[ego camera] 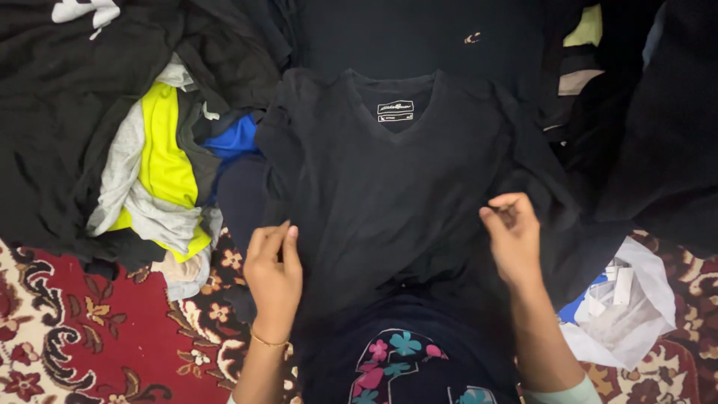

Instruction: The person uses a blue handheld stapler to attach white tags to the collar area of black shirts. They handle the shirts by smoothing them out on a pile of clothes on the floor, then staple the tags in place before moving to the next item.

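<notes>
Patterned red carpet (67, 329) under black shirt (389, 194), both hands (left hand (273, 273), right hand (514, 238)) pinching it.

Your left hand (274, 278) wears a thin gold bracelet (268, 342) at the wrist, and the forearm above it is bare. Your right hand (514, 239) has no jewellery; a pale mint-green sleeve (557, 393) edge shows low on that arm.

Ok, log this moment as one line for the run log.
left hand: pinching black T-shirt | right hand: pinching its other side | shirt: spread flat, collar away | left: clothes pile | floor: patterned rug
</notes>
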